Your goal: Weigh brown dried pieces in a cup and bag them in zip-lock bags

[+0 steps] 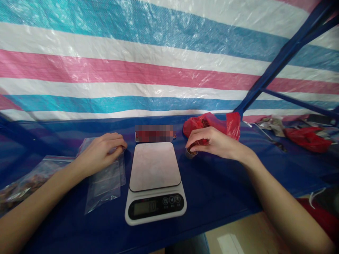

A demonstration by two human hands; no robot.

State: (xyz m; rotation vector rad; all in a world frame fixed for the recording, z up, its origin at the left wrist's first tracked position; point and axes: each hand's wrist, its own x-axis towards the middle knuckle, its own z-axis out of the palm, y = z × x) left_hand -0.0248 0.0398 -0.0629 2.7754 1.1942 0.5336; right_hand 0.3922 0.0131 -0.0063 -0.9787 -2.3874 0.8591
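Up close, the right hand (214,143) has its fingertips bunched downward, pinched together over a small round cup (191,153) that stands on the counter (225,183) just right of the kitchen scale (155,181); whether something tiny sits between the fingertips cannot be told. The left hand (102,153) is curled with thumb and fingers closed on the far edge of a clear plastic bag (106,181), which lies flat to the left of the scale.

That bag looks thin, limp and very light, likely slippery between bare fingers; pinching it at the mouth, as the grip does now, seems the surest hold, since the flat middle would only slide. The little cup looks rigid and light, easy to tip, best taken by its rim or sides.

Just behind the right hand lies a crumpled red plastic bag (209,125). At the near left edge sits another clear bag with brownish contents (23,187). The scale's plate is bare, its display facing near.
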